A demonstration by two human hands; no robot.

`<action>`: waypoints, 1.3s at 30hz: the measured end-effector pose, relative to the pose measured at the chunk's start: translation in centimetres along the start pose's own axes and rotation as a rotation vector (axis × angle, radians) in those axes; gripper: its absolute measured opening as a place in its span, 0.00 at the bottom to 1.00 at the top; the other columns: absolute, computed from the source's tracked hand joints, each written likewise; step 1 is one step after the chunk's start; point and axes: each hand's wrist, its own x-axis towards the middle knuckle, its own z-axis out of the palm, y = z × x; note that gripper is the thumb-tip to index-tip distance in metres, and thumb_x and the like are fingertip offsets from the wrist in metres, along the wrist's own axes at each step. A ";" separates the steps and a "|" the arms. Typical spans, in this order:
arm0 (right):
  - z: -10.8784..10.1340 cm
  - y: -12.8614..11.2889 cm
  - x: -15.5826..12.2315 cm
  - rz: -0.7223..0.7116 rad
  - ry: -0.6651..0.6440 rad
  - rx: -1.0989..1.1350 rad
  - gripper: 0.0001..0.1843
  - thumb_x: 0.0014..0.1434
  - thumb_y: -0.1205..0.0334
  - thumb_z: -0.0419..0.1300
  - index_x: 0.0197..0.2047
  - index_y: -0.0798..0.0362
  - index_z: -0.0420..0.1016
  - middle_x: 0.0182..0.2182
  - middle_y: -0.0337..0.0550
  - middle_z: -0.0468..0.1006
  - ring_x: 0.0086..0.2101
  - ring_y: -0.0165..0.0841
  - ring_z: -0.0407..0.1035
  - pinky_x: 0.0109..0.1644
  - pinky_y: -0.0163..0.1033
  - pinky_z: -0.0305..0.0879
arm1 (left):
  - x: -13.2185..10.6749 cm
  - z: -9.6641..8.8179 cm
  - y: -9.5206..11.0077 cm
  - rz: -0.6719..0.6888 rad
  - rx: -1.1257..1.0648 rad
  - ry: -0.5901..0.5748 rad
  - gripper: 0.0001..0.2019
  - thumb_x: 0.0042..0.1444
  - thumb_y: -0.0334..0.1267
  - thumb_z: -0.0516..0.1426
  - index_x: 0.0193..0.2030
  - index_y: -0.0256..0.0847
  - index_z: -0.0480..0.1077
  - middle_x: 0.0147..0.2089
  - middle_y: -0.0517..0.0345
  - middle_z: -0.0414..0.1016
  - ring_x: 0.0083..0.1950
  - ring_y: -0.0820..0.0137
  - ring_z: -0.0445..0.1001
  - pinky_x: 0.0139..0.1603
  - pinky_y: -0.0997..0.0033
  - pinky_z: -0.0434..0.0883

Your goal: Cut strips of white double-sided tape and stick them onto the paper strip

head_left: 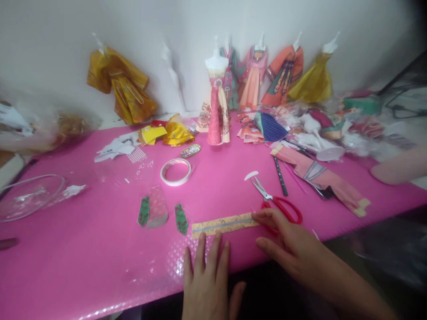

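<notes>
A cream patterned strip (pixel 223 225) with a grey line along its length lies flat near the table's front edge. My left hand (pixel 207 275) rests palm down with its fingers outstretched, the middle fingertips at the strip's lower edge. My right hand (pixel 287 240) has its index fingertip at the strip's right end, with the thumb held apart. Red-handled scissors (pixel 280 204) lie just beyond the right hand, blades partly spread; one handle loop is partly covered by it. Left of the strip are a green patterned piece (pixel 181 219), another green piece (pixel 143 212) and a pale pink piece (pixel 156 208).
A roll of white tape (pixel 175 172) and an oval patterned case (pixel 190 151) lie farther back. Pink cut fabric (pixel 320 178) lies at right. A small dress form (pixel 215 98) stands mid-back; several dressed forms line the wall. Plastic bags crowd both sides of the pink table (pixel 83 253).
</notes>
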 end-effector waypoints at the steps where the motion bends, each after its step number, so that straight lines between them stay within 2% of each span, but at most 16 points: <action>1: 0.0 0.1 0.0 0.005 0.009 0.010 0.28 0.63 0.40 0.56 0.59 0.47 0.63 0.61 0.52 0.70 0.62 0.47 0.62 0.65 0.60 0.57 | 0.0 0.0 0.0 0.002 -0.002 0.003 0.28 0.56 0.40 0.56 0.64 0.34 0.64 0.66 0.44 0.69 0.64 0.38 0.65 0.54 0.34 0.66; 5: 0.0 0.3 0.1 0.015 0.006 0.076 0.27 0.62 0.41 0.58 0.58 0.48 0.63 0.61 0.53 0.69 0.62 0.47 0.62 0.65 0.58 0.57 | 0.1 0.1 -0.1 -0.004 -0.010 0.011 0.28 0.56 0.39 0.57 0.64 0.34 0.64 0.65 0.44 0.70 0.63 0.39 0.65 0.56 0.35 0.64; 8: -0.2 0.2 0.2 -0.009 0.055 0.149 0.22 0.63 0.45 0.59 0.54 0.47 0.66 0.58 0.51 0.73 0.58 0.46 0.66 0.62 0.56 0.61 | 0.0 0.2 -0.2 0.001 -0.024 0.023 0.28 0.56 0.38 0.56 0.63 0.33 0.64 0.64 0.43 0.71 0.62 0.39 0.66 0.59 0.35 0.58; 9: -0.3 0.1 0.2 -0.013 0.076 0.190 0.20 0.63 0.46 0.60 0.52 0.47 0.67 0.56 0.51 0.74 0.54 0.45 0.70 0.58 0.53 0.66 | 0.0 0.2 -0.2 0.006 -0.032 0.028 0.28 0.56 0.38 0.56 0.63 0.32 0.64 0.64 0.42 0.71 0.62 0.40 0.66 0.61 0.35 0.55; 11: -0.6 -0.2 0.3 -0.006 0.110 0.325 0.17 0.63 0.48 0.61 0.49 0.47 0.67 0.54 0.50 0.76 0.36 0.36 0.77 0.40 0.44 0.74 | 0.0 0.2 -0.2 0.013 -0.049 0.029 0.28 0.56 0.38 0.57 0.63 0.31 0.64 0.64 0.41 0.71 0.62 0.41 0.67 0.65 0.35 0.48; 13: -0.8 -0.4 0.5 -0.003 0.099 0.509 0.15 0.63 0.48 0.60 0.47 0.47 0.66 0.50 0.48 0.78 0.20 0.23 0.68 0.23 0.33 0.66 | 0.0 0.1 -0.2 0.012 -0.067 0.024 0.28 0.55 0.38 0.57 0.63 0.30 0.64 0.64 0.40 0.71 0.62 0.43 0.67 0.69 0.36 0.40; 15: -0.8 -0.5 0.7 -0.029 0.034 0.723 0.13 0.65 0.50 0.59 0.46 0.48 0.65 0.43 0.44 0.80 0.13 0.17 0.58 0.16 0.27 0.55 | 0.0 0.0 -0.1 0.003 -0.081 0.018 0.28 0.55 0.37 0.57 0.63 0.30 0.63 0.64 0.40 0.71 0.63 0.44 0.68 0.71 0.38 0.35; 19: -0.3 -0.1 1.4 -0.030 -0.259 1.145 0.10 0.69 0.52 0.53 0.47 0.48 0.66 0.30 0.39 0.80 0.11 0.15 0.46 0.12 0.22 0.45 | -0.1 0.0 0.0 -0.010 -0.099 0.002 0.28 0.56 0.37 0.57 0.64 0.32 0.62 0.64 0.41 0.71 0.63 0.47 0.68 0.72 0.41 0.31; 22: 0.1 0.4 1.8 0.018 -0.472 1.327 0.13 0.70 0.52 0.49 0.51 0.48 0.67 0.29 0.43 0.81 0.11 0.16 0.43 0.11 0.20 0.46 | -0.2 0.1 0.0 -0.026 -0.103 -0.006 0.29 0.56 0.37 0.56 0.65 0.33 0.62 0.65 0.41 0.70 0.63 0.48 0.68 0.72 0.41 0.30; 24: 0.2 0.7 2.1 0.036 -0.554 1.376 0.14 0.70 0.52 0.49 0.52 0.48 0.69 0.29 0.45 0.81 0.11 0.16 0.44 0.11 0.20 0.47 | -0.4 0.1 -0.1 -0.037 -0.112 -0.011 0.29 0.56 0.38 0.56 0.65 0.34 0.61 0.65 0.42 0.70 0.64 0.49 0.67 0.72 0.42 0.30; 26: 0.1 0.9 2.2 0.052 -0.586 1.394 0.15 0.70 0.51 0.49 0.52 0.48 0.70 0.29 0.46 0.82 0.11 0.16 0.44 0.11 0.20 0.48 | -0.4 0.2 -0.1 -0.040 -0.122 -0.014 0.29 0.57 0.38 0.56 0.65 0.35 0.61 0.65 0.44 0.70 0.64 0.50 0.67 0.72 0.44 0.30; 31: -0.1 1.1 2.2 0.061 -0.566 1.388 0.16 0.71 0.52 0.47 0.51 0.49 0.71 0.26 0.47 0.82 0.11 0.17 0.43 0.12 0.20 0.47 | -0.2 0.2 0.0 -0.026 -0.104 -0.008 0.29 0.56 0.37 0.57 0.65 0.34 0.62 0.65 0.42 0.70 0.63 0.48 0.68 0.72 0.41 0.30; 39: 1.9 0.4 2.1 0.131 -0.538 1.276 0.21 0.71 0.50 0.46 0.59 0.54 0.63 0.21 0.42 0.79 0.10 0.18 0.41 0.11 0.22 0.42 | 0.0 0.1 -0.2 0.003 -0.089 0.009 0.30 0.53 0.38 0.58 0.63 0.31 0.63 0.63 0.38 0.72 0.61 0.46 0.70 0.71 0.39 0.29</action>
